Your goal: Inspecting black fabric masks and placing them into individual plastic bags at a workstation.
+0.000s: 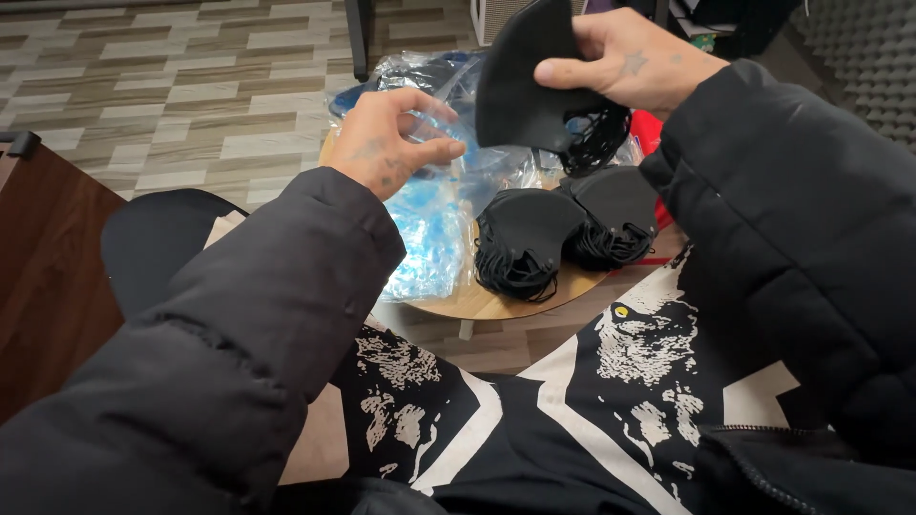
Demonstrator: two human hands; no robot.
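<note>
My right hand holds a black face mask up above a small round wooden table, with the mask's ear loops dangling below it. To its left, my left hand pinches a clear plastic bag between thumb and fingers. Two stacks of black masks lie on the table below the raised mask. A pile of clear and blue-tinted plastic bags lies on the table's left side.
A dark round stool seat stands to the left, beside a brown wooden cabinet. The floor is striped wood-pattern. A metal leg rises at the back. Grey acoustic foam covers the far right.
</note>
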